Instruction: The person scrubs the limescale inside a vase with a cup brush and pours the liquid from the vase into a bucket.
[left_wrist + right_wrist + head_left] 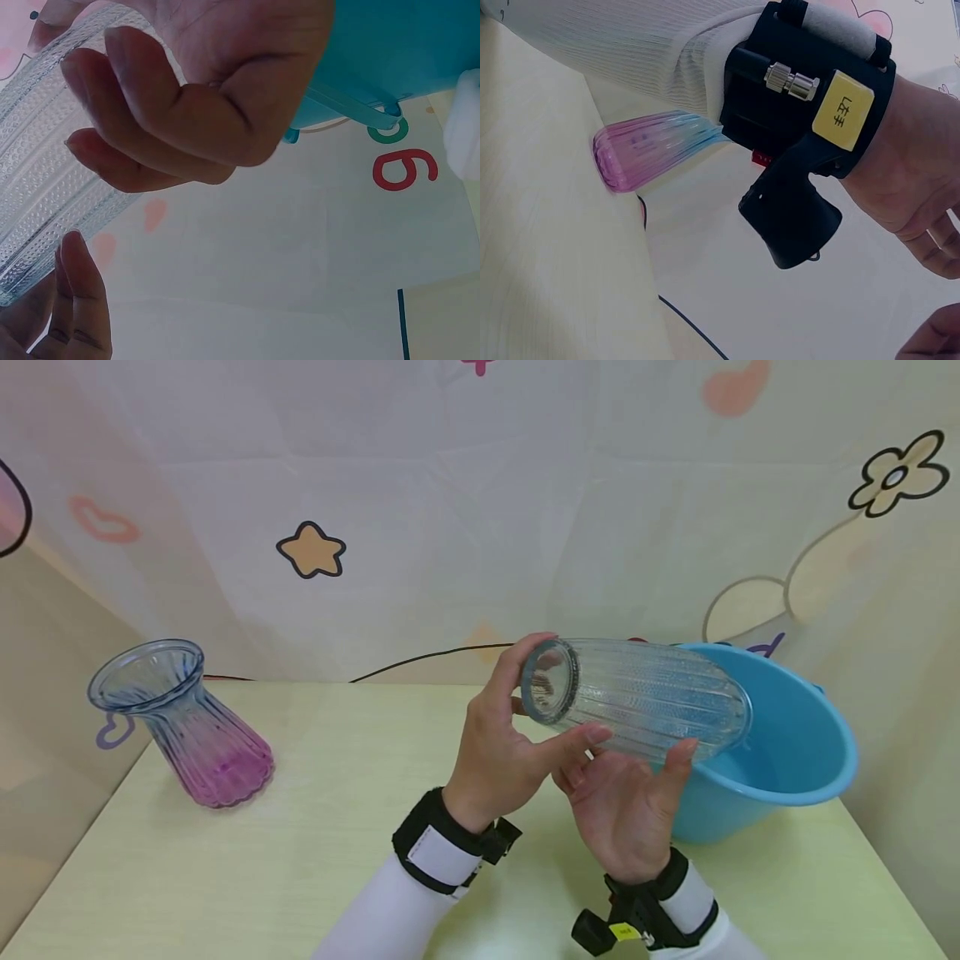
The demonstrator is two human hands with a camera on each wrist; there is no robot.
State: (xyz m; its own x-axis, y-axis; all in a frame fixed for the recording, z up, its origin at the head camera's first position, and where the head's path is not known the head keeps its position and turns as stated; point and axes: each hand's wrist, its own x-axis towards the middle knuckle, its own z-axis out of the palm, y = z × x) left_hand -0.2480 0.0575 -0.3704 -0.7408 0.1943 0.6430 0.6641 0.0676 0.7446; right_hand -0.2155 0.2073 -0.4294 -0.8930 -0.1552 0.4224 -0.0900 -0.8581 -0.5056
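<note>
A clear ribbed glass vase (645, 693) is held nearly level in the air. My left hand (498, 747) grips its thick round end, thumb along the near side and fingers over the top. Beneath the middle, my right hand (622, 806) holds it palm up, with its thumb against the glass and the other fingers partly hidden below. The far end overlaps the blue bucket (795, 777) in the head view. Dotted texture shows on the vase (37, 172) in the left wrist view, beside curled fingers. The right wrist view shows the left wrist's black strap (810, 90).
A blue-to-pink glass vase (213, 735) stands at the table's left side, with a small purple hook shape by its rim. The pale table (315, 852) meets a printed cloth backdrop (450, 527) behind. The bucket's handle (360, 112) hangs at its side.
</note>
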